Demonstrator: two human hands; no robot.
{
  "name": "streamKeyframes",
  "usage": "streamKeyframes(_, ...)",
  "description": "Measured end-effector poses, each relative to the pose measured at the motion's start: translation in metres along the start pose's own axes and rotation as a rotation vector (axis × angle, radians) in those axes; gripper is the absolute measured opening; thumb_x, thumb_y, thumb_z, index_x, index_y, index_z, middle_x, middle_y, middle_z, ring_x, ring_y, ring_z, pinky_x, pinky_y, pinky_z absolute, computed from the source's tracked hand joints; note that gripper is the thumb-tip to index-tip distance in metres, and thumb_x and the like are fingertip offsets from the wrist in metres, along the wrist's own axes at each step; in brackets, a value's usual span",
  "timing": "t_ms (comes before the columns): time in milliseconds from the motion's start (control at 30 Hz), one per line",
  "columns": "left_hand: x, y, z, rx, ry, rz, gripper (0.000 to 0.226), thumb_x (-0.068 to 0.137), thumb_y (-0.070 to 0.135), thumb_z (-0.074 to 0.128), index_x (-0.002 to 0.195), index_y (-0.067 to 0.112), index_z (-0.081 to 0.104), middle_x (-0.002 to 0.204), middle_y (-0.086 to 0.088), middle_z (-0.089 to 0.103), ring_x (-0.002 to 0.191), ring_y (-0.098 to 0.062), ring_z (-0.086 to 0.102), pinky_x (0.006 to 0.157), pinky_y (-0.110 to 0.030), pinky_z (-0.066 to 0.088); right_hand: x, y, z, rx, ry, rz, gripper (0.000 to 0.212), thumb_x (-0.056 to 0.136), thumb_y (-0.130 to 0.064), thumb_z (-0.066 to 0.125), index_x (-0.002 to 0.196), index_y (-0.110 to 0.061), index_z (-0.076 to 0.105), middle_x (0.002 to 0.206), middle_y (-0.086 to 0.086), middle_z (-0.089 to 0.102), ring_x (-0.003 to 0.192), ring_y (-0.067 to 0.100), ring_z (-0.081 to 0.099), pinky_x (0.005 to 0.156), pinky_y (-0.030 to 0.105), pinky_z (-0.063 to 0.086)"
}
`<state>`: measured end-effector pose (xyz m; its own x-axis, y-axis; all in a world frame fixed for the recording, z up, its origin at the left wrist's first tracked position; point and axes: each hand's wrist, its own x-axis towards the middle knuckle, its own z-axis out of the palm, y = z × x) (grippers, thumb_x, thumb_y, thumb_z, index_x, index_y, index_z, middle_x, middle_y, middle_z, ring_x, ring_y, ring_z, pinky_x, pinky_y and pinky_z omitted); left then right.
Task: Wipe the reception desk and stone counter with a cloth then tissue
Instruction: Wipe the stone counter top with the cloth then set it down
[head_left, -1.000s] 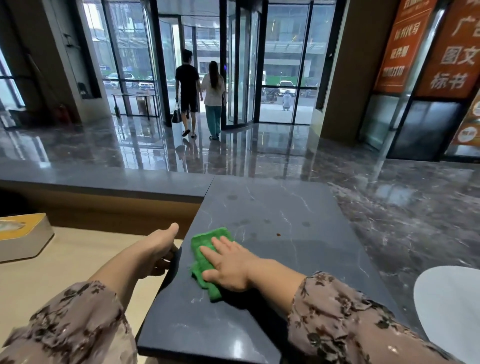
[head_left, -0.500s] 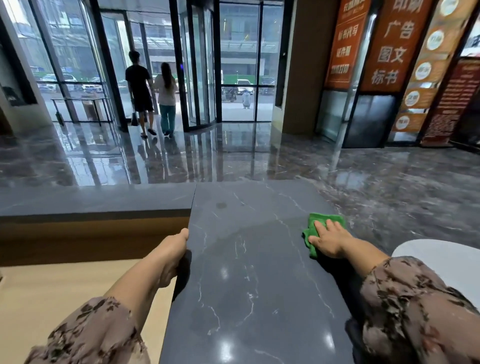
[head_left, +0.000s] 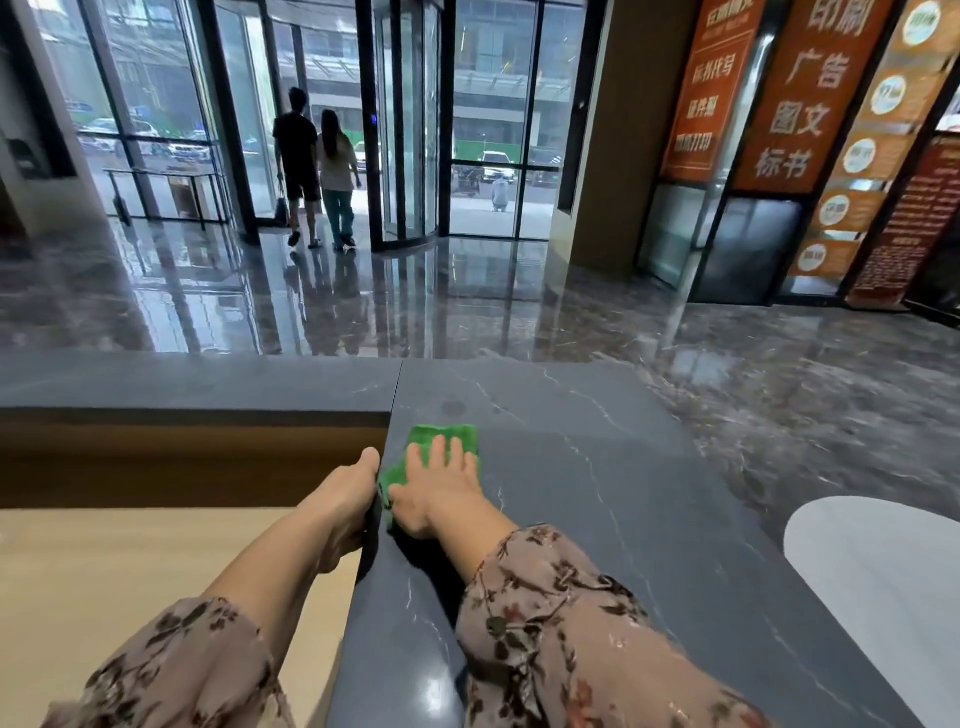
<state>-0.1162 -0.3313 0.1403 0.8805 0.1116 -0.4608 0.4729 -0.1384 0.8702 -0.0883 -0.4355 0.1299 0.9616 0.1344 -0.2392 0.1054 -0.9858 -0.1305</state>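
head view, looking down along the dark grey stone counter (head_left: 597, 493), which has white veins and glossy patches near the bottom edge.

right grip (head_left: 441, 493): palm down, fingers straight and slightly spread, pressing flat on the green cloth (head_left: 442, 434). nothing is curled round the cloth; the grip is wide and lies on top of it.

green cloth: on the stone counter, close to its left edge and just short of the corner where the counter meets the long ledge running off to the left. its far end shows beyond the fingertips, and a strip shows at the thumb side. the rest is hidden under the palm.

left grip (head_left: 345, 504): closed round the left edge of the stone counter, thumb up along the top, fingers wrapped below the lip and mostly hidden. it sits just beside the right grip, with the edge of the cloth between them.

both arms wear floral sleeves (head_left: 561, 623).

below and left of the stone, the pale wood reception desk (head_left: 104, 571), backed by a darker wood panel.

lower right, part of a white rounded surface (head_left: 883, 582).

beyond: polished marble floor (head_left: 519, 312) with reflections, a glass revolving door (head_left: 410, 130), two people (head_left: 317, 161) standing at the glass entrance with their backs to the camera, and orange banners (head_left: 800, 93) on the right wall.
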Motion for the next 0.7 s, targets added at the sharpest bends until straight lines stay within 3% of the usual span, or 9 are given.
streamKeyframes(67,0.0,0.003,0.004,0.028,0.032,0.0,0.053,0.102,0.042,0.024,0.1,0.003,0.06,0.095,-0.015,0.066,0.088,-0.029,0.062,0.073,-0.031,0.049,-0.001,0.012,-0.003,-0.02,-0.019,-0.112,0.065,0.101,-0.043,0.024,0.154,-0.018,-0.004,0.159,0.015,-0.015,0.146,0.033,-0.016,0.117,0.045,-0.008)
streamKeyframes(200,-0.003,0.012,0.013,0.171,0.111,0.002,0.061,0.101,0.045,0.019,0.132,0.002,0.048,0.129,-0.017,0.054,0.116,-0.034,0.052,0.095,-0.04,0.042,-0.002,0.061,-0.013,-0.038,-0.047,-0.196,0.062,0.101,-0.045,0.024,0.154,-0.022,-0.001,0.16,0.011,-0.012,0.147,0.027,-0.012,0.119,0.04,-0.005)
streamKeyframes(367,-0.01,0.026,0.038,0.404,0.19,0.03,0.063,0.103,0.04,0.016,0.146,-0.004,0.03,0.153,-0.02,0.03,0.139,-0.036,0.031,0.112,-0.04,0.027,-0.001,0.154,-0.025,-0.032,-0.027,0.011,0.063,0.102,-0.046,0.022,0.154,-0.02,-0.001,0.16,0.013,-0.009,0.148,0.03,-0.008,0.12,0.04,-0.002)
streamKeyframes(567,-0.009,0.037,0.059,0.61,0.183,0.069,0.066,0.103,0.043,0.015,0.143,-0.006,0.034,0.153,-0.023,0.03,0.139,-0.035,0.032,0.114,-0.039,0.028,-0.023,0.265,-0.033,-0.063,-0.032,0.303,0.066,0.101,-0.049,0.02,0.154,-0.017,-0.002,0.159,0.017,-0.007,0.148,0.032,-0.004,0.12,0.042,0.003)
streamKeyframes(700,-0.005,0.036,0.05,0.548,0.157,0.062,0.073,0.099,0.055,0.025,0.145,-0.001,0.035,0.154,-0.019,0.03,0.139,-0.036,0.033,0.114,-0.042,0.028,-0.033,0.276,-0.035,-0.048,-0.049,0.377,0.065,0.101,-0.048,0.02,0.154,-0.019,-0.004,0.16,0.015,-0.011,0.147,0.032,-0.006,0.12,0.042,0.002)
